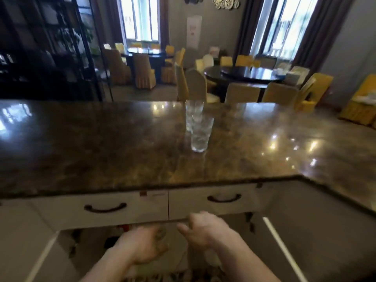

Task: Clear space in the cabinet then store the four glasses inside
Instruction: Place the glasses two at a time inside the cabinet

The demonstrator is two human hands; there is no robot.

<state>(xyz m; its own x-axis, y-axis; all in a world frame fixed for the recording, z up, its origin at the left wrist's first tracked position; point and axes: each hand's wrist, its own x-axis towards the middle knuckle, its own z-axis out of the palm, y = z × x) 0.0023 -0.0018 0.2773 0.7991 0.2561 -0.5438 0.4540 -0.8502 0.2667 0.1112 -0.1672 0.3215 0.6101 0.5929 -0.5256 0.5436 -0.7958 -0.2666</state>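
Dining tables and yellow-covered chairs [144,72] fill the room beyond a glossy brown marble desk [101,143]. Two white drawers [126,208] sit under its edge, and below them the cabinet [97,241] stands open, doors swung wide. Left hand [142,247] reaches low at the cabinet mouth, its grip curled around a glass [160,234], blurred but seemingly clamped. Up on the desk, two clear glasses [200,135] stand touching, one behind the other. Right hand [203,228] hovers beside the left, fingers loosely bent, holding nothing.
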